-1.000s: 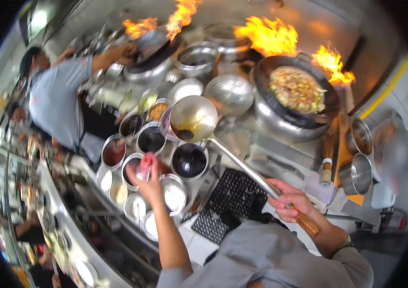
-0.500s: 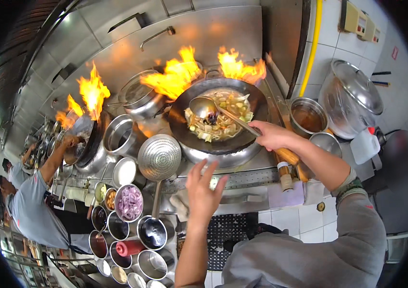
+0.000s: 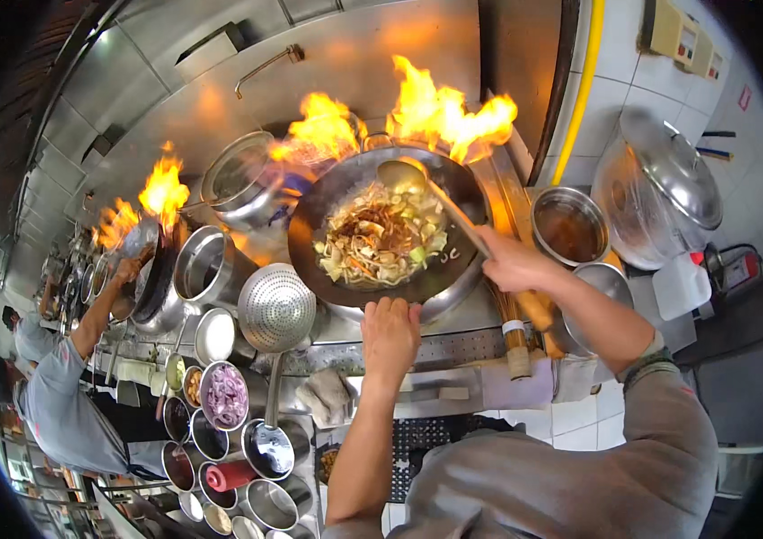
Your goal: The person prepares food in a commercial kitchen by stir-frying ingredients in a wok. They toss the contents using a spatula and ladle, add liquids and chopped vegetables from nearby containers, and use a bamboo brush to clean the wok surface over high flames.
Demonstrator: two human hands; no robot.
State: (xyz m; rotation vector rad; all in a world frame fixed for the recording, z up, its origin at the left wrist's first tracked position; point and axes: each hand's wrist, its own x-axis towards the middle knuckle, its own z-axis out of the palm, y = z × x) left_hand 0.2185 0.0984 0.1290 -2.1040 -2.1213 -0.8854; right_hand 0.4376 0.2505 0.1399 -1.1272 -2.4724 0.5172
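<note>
A large dark wok sits over the burner, tilted a little toward me. In it lies a stir-fry of noodles and chopped vegetables, with dark brown sauce over the middle. My right hand is closed around the wooden handle of a ladle; the bowl is over the far side of the food. At the wok's near rim, my left hand has its fingers curled on the edge, their tips partly hidden.
Flames rise behind the wok. On the left are a perforated strainer, a bowl of sliced purple onion, a red squeeze bottle and several metal pots. A pot of brown liquid stands right. A co-worker works another wok at far left.
My left hand has gone from spread fingers in the air to gripping the wok's near rim. The ladle's bowl has moved up, and its dark sauce now lies on the food.
</note>
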